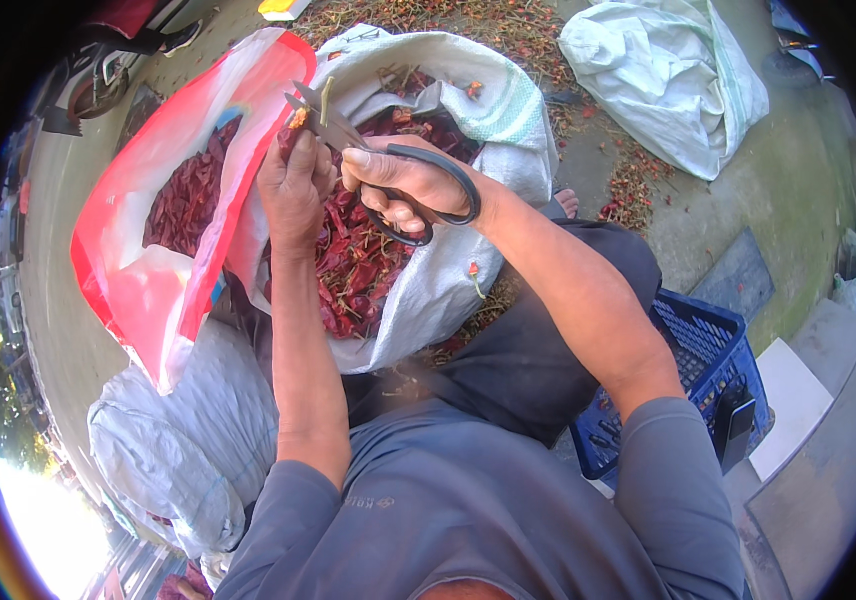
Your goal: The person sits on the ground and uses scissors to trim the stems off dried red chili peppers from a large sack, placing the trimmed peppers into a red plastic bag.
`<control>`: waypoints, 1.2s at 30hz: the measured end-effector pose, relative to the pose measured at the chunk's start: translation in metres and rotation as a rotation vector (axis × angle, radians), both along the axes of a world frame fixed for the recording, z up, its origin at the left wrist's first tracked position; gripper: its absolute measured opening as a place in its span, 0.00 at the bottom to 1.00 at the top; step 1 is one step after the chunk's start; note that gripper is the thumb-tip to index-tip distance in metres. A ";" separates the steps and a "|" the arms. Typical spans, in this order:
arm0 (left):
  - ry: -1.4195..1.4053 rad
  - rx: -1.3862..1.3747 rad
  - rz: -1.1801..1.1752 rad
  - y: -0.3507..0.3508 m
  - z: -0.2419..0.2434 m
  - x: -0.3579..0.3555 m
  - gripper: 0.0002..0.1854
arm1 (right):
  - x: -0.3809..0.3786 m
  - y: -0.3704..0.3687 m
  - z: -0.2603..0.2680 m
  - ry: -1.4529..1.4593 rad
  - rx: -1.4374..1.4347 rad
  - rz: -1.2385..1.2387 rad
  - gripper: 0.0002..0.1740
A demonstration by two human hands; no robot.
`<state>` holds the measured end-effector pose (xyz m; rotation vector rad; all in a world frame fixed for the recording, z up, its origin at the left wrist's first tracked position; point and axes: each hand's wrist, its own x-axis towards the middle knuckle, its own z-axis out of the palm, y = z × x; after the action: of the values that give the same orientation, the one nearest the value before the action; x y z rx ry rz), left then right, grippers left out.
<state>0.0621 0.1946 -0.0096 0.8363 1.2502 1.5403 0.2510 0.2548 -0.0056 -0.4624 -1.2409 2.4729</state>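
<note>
My left hand (294, 184) is closed on a dried red chili pepper (289, 139), its orange-tinged stem end pointing up. My right hand (413, 180) grips the black handles of a pair of scissors (338, 127). The scissor blades are parted beside the pepper's top, and a pale stem piece (326, 100) shows at them. Beneath both hands, a white woven sack (428, 315) with its rim rolled down holds many dried red chilies with stems (356, 277). At the left a red and white plastic bag (127, 277) gapes over dark red chilies (187, 195).
A filled white sack (172, 427) stands at lower left, another woven sack (660, 82) lies at upper right. Cut stems and chili bits (503, 30) litter the ground. A blue plastic basket (705, 352) is at the right, near a dark flat slab (739, 274).
</note>
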 end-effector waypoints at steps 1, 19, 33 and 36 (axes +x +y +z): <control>-0.030 0.046 0.000 0.001 0.002 0.003 0.08 | -0.001 0.000 -0.001 0.085 0.000 0.014 0.33; 0.238 -0.092 0.388 -0.007 0.068 -0.093 0.22 | 0.013 0.072 -0.009 0.007 -0.269 -0.717 0.35; 1.191 -0.265 -0.056 0.060 -0.068 -0.078 0.24 | 0.018 0.057 -0.003 -0.121 -0.053 -0.687 0.52; 1.294 -0.125 -0.065 0.090 -0.063 -0.107 0.26 | 0.021 0.064 -0.002 -0.141 -0.072 -0.838 0.53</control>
<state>-0.0445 0.2849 -0.0726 1.8798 2.1143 0.7390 0.2720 0.3187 -0.0075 -0.9563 -0.7648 1.7829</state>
